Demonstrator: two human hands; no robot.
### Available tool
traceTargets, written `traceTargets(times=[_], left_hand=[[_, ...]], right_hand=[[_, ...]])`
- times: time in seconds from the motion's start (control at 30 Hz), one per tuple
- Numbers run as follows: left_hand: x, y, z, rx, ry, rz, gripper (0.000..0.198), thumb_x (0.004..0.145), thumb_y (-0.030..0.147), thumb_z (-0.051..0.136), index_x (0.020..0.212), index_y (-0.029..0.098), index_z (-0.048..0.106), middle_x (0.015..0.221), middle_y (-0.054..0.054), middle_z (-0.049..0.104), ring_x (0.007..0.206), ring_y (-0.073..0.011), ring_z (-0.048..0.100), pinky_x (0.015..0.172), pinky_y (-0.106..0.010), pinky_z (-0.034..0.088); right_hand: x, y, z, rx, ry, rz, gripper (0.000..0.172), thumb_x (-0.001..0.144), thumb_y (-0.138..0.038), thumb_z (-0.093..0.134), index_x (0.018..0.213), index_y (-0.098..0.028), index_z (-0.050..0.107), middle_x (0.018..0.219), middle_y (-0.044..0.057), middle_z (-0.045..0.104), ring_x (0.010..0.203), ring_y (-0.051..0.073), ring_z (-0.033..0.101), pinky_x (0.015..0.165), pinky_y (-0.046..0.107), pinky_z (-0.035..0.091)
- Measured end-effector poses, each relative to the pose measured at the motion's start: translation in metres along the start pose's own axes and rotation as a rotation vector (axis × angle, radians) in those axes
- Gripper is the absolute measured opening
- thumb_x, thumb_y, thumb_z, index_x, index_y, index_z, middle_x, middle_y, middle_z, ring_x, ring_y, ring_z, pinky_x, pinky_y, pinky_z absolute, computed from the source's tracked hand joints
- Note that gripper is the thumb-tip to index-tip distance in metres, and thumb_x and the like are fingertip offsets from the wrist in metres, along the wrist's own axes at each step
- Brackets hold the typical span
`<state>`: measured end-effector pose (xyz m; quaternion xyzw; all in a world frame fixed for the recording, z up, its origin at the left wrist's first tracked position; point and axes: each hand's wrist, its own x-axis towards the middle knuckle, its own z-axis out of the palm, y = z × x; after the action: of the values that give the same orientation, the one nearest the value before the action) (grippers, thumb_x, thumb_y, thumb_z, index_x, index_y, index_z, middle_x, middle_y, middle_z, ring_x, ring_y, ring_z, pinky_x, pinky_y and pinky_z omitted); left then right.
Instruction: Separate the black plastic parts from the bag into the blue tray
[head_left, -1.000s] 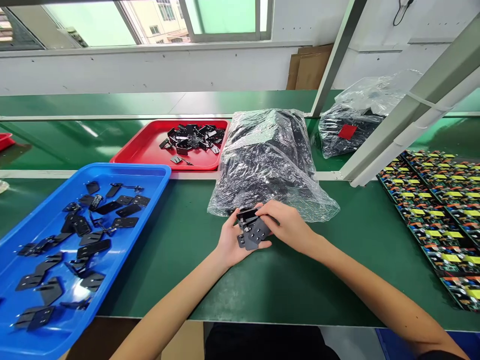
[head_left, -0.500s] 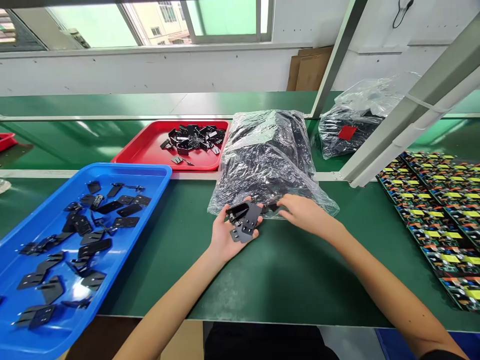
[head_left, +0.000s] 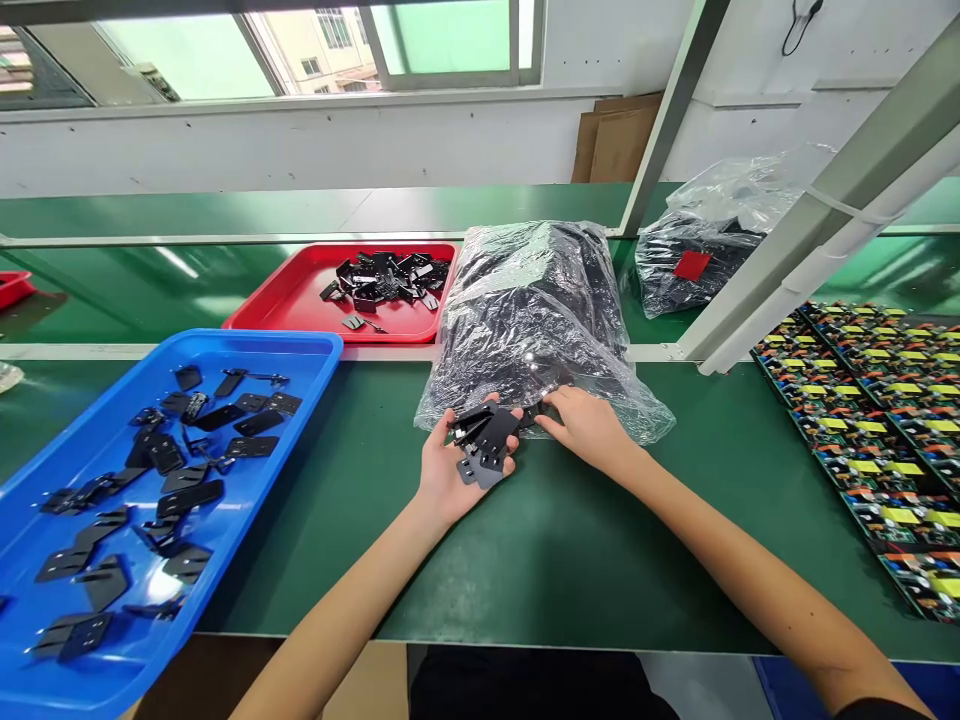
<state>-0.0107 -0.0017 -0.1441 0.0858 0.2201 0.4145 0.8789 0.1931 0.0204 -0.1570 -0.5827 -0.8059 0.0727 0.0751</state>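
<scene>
My left hand (head_left: 442, 475), palm up, holds a small stack of black metal plates (head_left: 491, 440) with holes and bent edges. Close beside it, my right hand (head_left: 589, 425) pinches a dark piece (head_left: 531, 412) at the front edge of a clear plastic bag (head_left: 532, 310); the fingertips partly hide that piece. The bag bulges with many black parts. Left of my hands, a blue tray (head_left: 300, 375) carries scattered black plates (head_left: 187, 495), some with thin pins.
Behind the blue tray lies a red tray (head_left: 285, 290) with a heap of black parts (head_left: 386, 278). Rows of circuit boards (head_left: 870, 430) fill the right side. A slanted post (head_left: 795, 240) rises before a second bag (head_left: 697, 255) with a red label.
My right hand has moved slightly left, nearer to my left hand. The plates in my left palm have shifted and turned a little.
</scene>
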Motion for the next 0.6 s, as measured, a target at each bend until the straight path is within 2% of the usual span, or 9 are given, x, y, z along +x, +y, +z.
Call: traceTargets(times=[0.13, 0.23, 0.33, 0.47, 0.6], left_hand=[[0.000, 0.000, -0.001, 0.004, -0.018, 0.017, 0.043, 0.087, 0.041, 0.040, 0.124, 0.023, 0.051, 0.123, -0.014, 0.056, 0.081, -0.0214, 0.063, 0.070, -0.037, 0.050], [0.000, 0.000, -0.002, 0.000, -0.024, 0.026, 0.046, 0.087, 0.042, 0.039, 0.128, 0.022, 0.048, 0.132, -0.016, 0.050, 0.102, -0.0291, 0.059, 0.083, -0.046, 0.048], [0.000, 0.000, -0.002, -0.011, -0.029, 0.014, 0.049, 0.087, 0.043, 0.040, 0.131, 0.022, 0.045, 0.134, -0.017, 0.048, 0.118, -0.0347, 0.049, 0.085, -0.047, 0.047], [0.000, 0.000, -0.003, -0.014, -0.032, -0.009, 0.051, 0.087, 0.043, 0.040, 0.133, 0.023, 0.043, 0.134, -0.015, 0.049, 0.115, -0.0342, 0.053, 0.081, -0.044, 0.050], [0.001, -0.001, -0.004, -0.022, -0.010, -0.020, 0.051, 0.087, 0.044, 0.040, 0.132, 0.021, 0.044, 0.128, -0.015, 0.054, 0.114, -0.0350, 0.053, 0.081, -0.045, 0.051]], right_hand=[[0.000, -0.002, 0.003, -0.007, 0.000, 0.026, 0.023, 0.092, -0.034, 0.044, 0.097, -0.016, 0.058, 0.097, 0.010, 0.063, 0.091, 0.022, 0.059, 0.059, 0.026, 0.039], [0.002, 0.001, 0.002, 0.012, 0.025, 0.033, 0.024, 0.093, -0.028, 0.039, 0.092, -0.017, 0.059, 0.093, 0.010, 0.064, 0.088, 0.021, 0.059, 0.057, 0.026, 0.036], [0.005, 0.008, -0.005, 0.084, 0.090, 0.079, 0.025, 0.090, -0.025, 0.038, 0.079, -0.018, 0.060, 0.082, 0.007, 0.063, 0.076, 0.018, 0.058, 0.055, 0.026, 0.033], [0.002, 0.014, -0.030, 0.412, 0.183, 0.133, 0.023, 0.084, -0.030, 0.045, 0.068, -0.020, 0.057, 0.063, 0.001, 0.059, 0.058, 0.015, 0.051, 0.055, 0.026, 0.032], [-0.008, 0.005, -0.054, 0.844, 0.119, 0.141, 0.027, 0.081, -0.041, 0.049, 0.065, -0.019, 0.056, 0.061, 0.001, 0.059, 0.055, 0.013, 0.048, 0.053, 0.025, 0.034]])
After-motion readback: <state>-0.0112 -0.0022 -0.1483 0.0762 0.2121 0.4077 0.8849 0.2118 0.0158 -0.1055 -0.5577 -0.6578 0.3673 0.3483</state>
